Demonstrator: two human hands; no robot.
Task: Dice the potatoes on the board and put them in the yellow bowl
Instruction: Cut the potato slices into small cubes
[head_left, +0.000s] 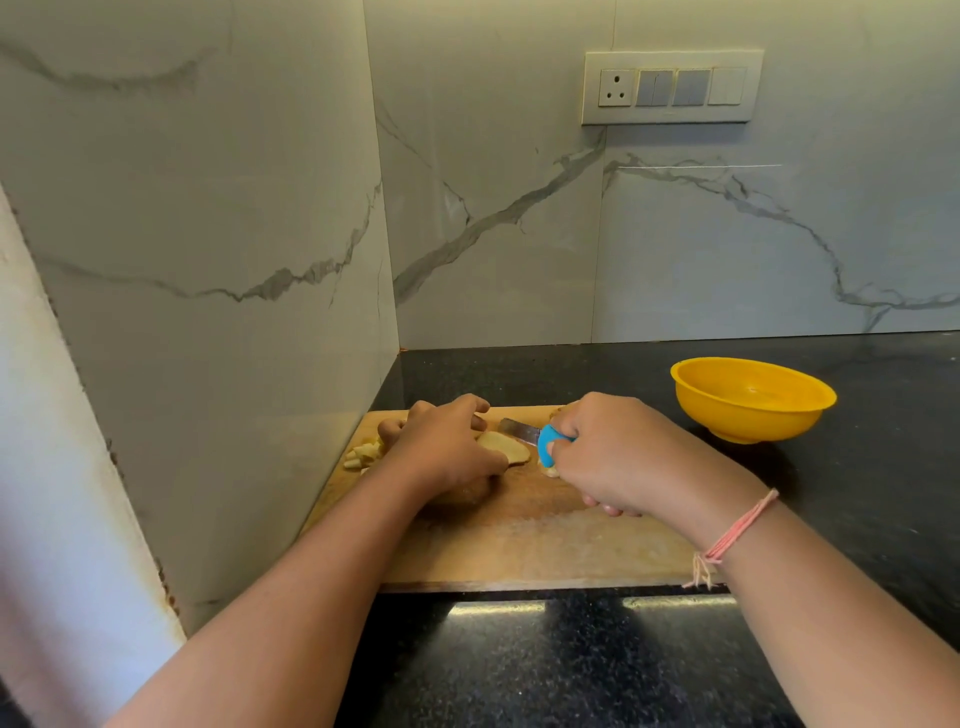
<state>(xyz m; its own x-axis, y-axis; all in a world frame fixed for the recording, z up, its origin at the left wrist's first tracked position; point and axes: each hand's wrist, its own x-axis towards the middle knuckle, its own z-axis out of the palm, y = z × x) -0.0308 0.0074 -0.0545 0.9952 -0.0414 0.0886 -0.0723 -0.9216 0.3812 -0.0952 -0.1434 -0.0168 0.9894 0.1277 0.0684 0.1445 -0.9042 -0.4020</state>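
1. Step in hand, by my read: slicing a potato piece (506, 450) on the cutting board (519, 551). Dicing is partly done; the bowl looks empty.
2. Left hand (447, 447) is curled down over the potato piece, fingertips pinning it to the board. Right hand (618, 457) is closed around the blue handle of the knife (524, 432), with the blade pointing left toward the piece.
3. To do it well: keep the left fingertips tucked back from the blade line, knuckles forward as a guide. The flat cut face should sit down on the board so the piece does not rock.
4. Cut straight down and evenly spaced, then turn the strips and cross-cut them into cubes.
5. Risk: the blade tip sits very near the left fingers. Short, controlled strokes.
6. Cut pieces (363, 455) lie at the board's far-left edge, just left of the left hand. Another bit shows under the right hand; I cannot tell its shape.
7. The yellow bowl (753, 400) stands on the worktop (857, 493) off the board's far-right corner, near the right hand but apart from it.
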